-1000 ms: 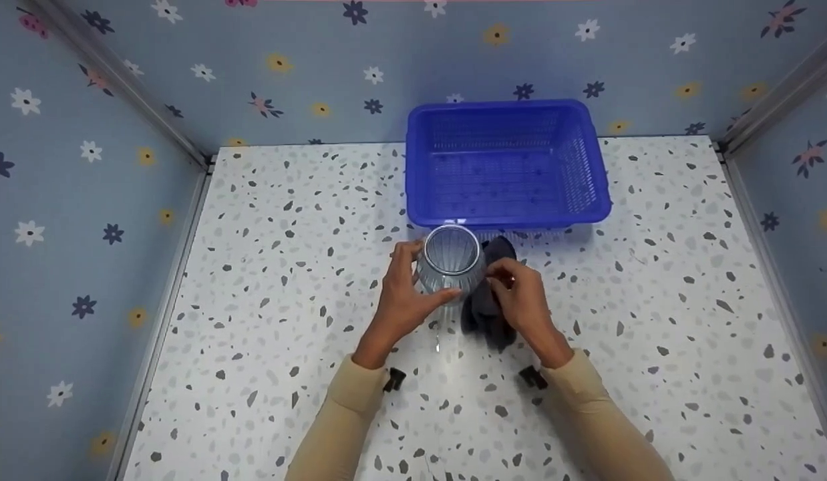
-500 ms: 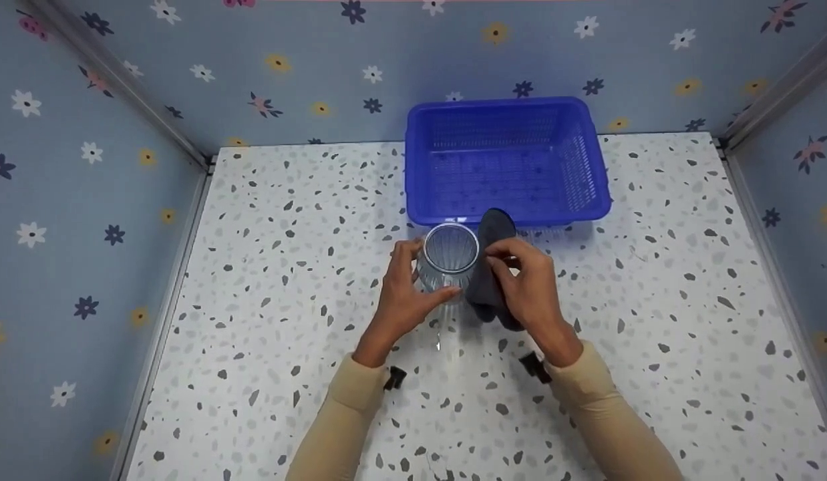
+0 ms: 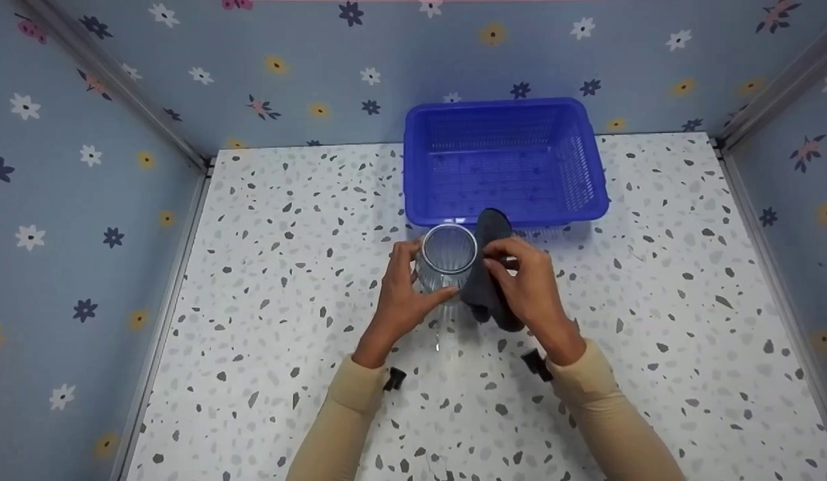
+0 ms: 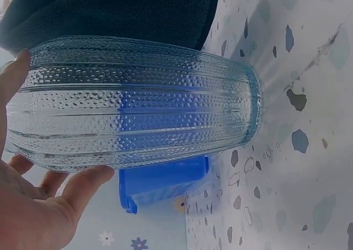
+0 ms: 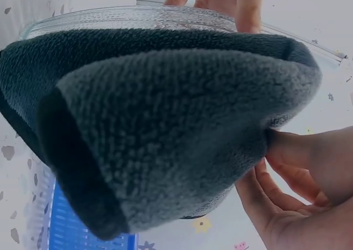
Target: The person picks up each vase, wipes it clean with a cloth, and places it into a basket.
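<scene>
A clear ribbed glass vase (image 3: 447, 277) with a dimpled surface stands upright on the speckled table, its round mouth facing up. My left hand (image 3: 403, 297) grips the vase near the top, thumb on the near side and fingers round the left. In the left wrist view the vase (image 4: 138, 104) shows full length, its base at the table. My right hand (image 3: 528, 284) pinches a dark grey cloth (image 3: 491, 287) between thumb and fingers, close along the vase's right side. The cloth (image 5: 176, 128) hangs folded in the right wrist view, covering most of the vase there.
A blue plastic basket (image 3: 504, 217) with perforated walls stands right behind the vase, against the back wall (image 3: 306, 60). Flower-patterned panels close in the white speckled table (image 3: 273, 267) at the back and on both sides.
My right hand has raised the cloth and brought it farther back, so its top now overlaps the basket's front rim. The left hand and the vase have stayed nearly still.
</scene>
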Demonstrator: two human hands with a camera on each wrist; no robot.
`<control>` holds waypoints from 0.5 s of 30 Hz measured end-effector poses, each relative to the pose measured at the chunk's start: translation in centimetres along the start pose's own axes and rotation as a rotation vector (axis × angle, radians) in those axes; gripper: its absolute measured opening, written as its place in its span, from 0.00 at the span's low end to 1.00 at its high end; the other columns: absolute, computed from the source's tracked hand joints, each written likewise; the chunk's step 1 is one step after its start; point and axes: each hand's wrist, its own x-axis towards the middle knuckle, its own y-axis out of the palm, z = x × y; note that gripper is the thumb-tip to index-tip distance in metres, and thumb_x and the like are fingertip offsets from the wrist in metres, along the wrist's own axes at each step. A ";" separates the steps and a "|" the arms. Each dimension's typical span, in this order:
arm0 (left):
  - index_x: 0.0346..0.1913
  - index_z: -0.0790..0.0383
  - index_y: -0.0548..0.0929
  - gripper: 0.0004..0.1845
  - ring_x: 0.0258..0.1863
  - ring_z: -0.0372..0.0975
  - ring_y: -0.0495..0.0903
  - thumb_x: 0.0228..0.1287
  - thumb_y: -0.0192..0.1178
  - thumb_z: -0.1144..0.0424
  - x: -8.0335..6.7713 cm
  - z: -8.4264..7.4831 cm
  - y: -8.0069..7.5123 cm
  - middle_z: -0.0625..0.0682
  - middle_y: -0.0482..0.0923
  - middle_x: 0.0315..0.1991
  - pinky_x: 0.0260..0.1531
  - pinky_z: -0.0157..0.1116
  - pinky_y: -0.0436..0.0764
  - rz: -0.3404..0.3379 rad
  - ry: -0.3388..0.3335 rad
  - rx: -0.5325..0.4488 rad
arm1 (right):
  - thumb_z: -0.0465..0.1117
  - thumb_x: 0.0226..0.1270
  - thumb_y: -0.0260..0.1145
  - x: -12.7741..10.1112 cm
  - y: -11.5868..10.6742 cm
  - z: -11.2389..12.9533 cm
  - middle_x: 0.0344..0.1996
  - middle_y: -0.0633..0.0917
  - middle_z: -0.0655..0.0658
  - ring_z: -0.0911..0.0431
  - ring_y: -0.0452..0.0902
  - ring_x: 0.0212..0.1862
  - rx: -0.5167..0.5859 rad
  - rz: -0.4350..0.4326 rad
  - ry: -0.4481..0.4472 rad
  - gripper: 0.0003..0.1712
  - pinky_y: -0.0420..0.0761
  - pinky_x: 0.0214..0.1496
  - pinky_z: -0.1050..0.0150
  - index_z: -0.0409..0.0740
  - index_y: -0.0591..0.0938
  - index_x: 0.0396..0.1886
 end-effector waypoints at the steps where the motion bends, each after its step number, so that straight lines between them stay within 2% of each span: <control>1: 0.63 0.60 0.69 0.41 0.68 0.52 0.72 0.51 0.85 0.57 0.0 0.0 0.0 0.58 0.69 0.70 0.61 0.53 0.82 -0.001 0.002 -0.002 | 0.23 0.67 0.71 0.0 0.0 0.0 0.39 0.89 0.37 0.44 0.88 0.45 -0.006 -0.002 0.001 0.06 0.89 0.47 0.49 0.32 0.88 0.42; 9: 0.65 0.60 0.69 0.43 0.69 0.51 0.71 0.52 0.85 0.55 0.0 0.0 0.0 0.58 0.68 0.72 0.62 0.53 0.81 0.000 -0.003 -0.007 | 0.21 0.67 0.70 -0.2 0.2 -0.8 0.38 0.89 0.37 0.44 0.88 0.44 -0.019 -0.019 0.022 0.06 0.89 0.45 0.48 0.32 0.88 0.40; 15: 0.65 0.64 0.69 0.44 0.69 0.51 0.71 0.51 0.85 0.55 -0.1 0.1 0.1 0.58 0.68 0.73 0.63 0.55 0.80 -0.002 -0.006 -0.018 | 0.21 0.67 0.70 -0.8 0.6 -2.3 0.38 0.89 0.37 0.44 0.88 0.44 0.012 -0.023 0.061 0.06 0.88 0.43 0.55 0.32 0.87 0.40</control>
